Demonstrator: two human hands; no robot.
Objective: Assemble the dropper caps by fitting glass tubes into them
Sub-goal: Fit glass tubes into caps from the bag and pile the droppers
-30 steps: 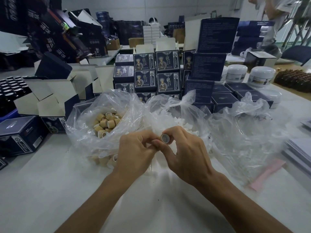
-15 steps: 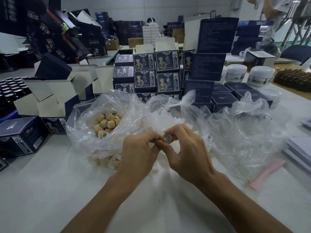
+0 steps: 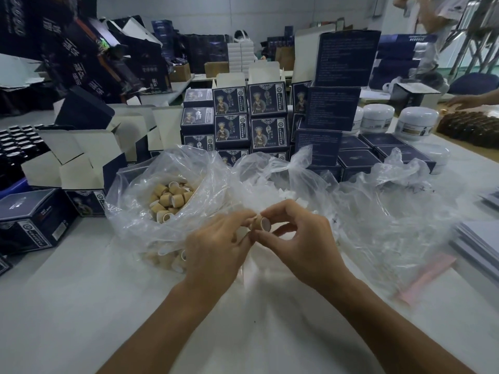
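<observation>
A white table crowded with plastic bags is being worked over. A tan dropper cap is being pinched between the right hand and left hand, its axis lying sideways, open end facing right; no tube is being seen.

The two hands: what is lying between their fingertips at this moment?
In the head view, one tan dropper cap sits between the left hand and the right hand, pinched by both. No glass tube can be made out.

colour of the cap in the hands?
Tan, bamboo-like cap with a grey end; head view.
</observation>
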